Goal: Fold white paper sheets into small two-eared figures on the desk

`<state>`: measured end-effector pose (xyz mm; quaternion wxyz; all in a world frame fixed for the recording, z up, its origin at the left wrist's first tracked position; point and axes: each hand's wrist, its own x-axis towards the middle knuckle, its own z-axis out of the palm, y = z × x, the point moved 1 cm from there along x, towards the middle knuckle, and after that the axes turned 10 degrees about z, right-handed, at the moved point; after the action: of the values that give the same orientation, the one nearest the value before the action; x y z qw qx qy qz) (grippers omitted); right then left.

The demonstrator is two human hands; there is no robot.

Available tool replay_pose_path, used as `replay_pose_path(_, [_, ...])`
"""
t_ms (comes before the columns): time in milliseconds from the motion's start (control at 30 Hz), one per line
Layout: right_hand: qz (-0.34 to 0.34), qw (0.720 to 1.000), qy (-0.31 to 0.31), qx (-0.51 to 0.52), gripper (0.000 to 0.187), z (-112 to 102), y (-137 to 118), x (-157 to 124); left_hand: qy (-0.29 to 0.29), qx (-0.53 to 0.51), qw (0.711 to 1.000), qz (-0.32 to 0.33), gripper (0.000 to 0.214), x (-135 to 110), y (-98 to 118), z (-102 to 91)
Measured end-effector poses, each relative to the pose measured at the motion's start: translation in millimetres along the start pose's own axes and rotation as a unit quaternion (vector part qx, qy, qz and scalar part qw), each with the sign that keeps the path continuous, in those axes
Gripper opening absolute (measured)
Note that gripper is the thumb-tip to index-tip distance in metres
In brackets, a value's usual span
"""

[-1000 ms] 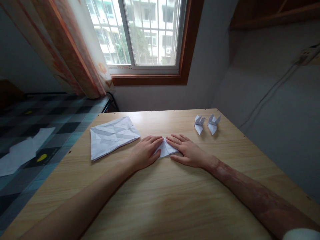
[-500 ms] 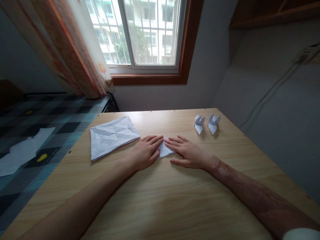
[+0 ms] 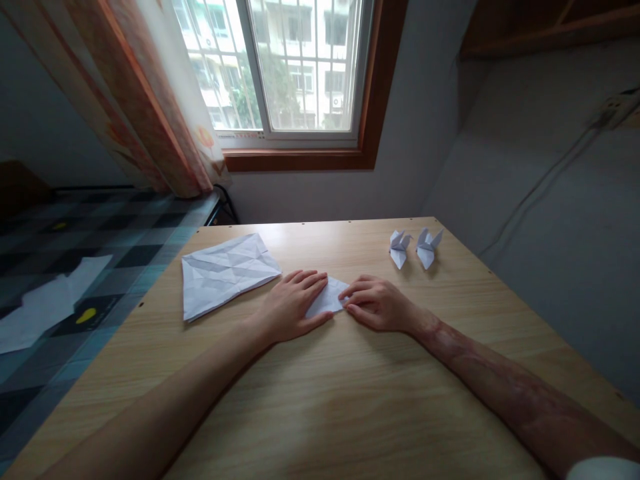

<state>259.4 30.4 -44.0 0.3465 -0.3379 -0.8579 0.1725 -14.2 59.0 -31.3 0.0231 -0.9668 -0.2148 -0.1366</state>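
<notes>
A small folded piece of white paper [image 3: 327, 297] lies flat on the wooden table [image 3: 320, 393], between my hands. My left hand [image 3: 293, 305] rests flat over its left part, fingers stretched out and thumb along the near edge. At the paper's right corner, my right hand [image 3: 376, 303] has its fingertips and thumb drawn together on the tip. Part of the paper is hidden under the left palm.
Creased white sheets [image 3: 227, 273] lie at the table's left. Two folded paper cranes [image 3: 399, 251] stand near the far right corner. Torn-looking paper [image 3: 45, 308] lies on the checked bed [image 3: 145, 253]. Beyond the table is a window [image 3: 310, 80].
My right hand has gone from lying flat on the paper to pinching its right corner. My left thumb has spread outward, and more of the paper shows.
</notes>
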Motion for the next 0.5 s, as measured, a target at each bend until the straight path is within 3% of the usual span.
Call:
replay_pose_path(67, [0.009,1.0,0.007,-0.019,0.011,-0.7,-0.3,-0.1,0.013,0.0,1.0,0.0,0.059,1.5,2.3,-1.8])
replay_pose_path(200, [0.034,0.996,0.017,-0.075,0.027,0.6,5.8,-0.5,0.02,0.015,1.0,0.013,0.043,4.0,7.1,-4.1])
replay_pose_path(367, [0.055,0.989,0.063,-0.124,0.019,6.6,15.2,0.9,-0.001,0.053,0.999,-0.004,0.055,6.3,14.4,-2.6])
replay_pose_path(500, [0.047,0.989,0.061,-0.124,0.012,8.5,13.5,2.5,0.004,0.063,0.997,-0.042,0.042,8.8,22.3,-0.9])
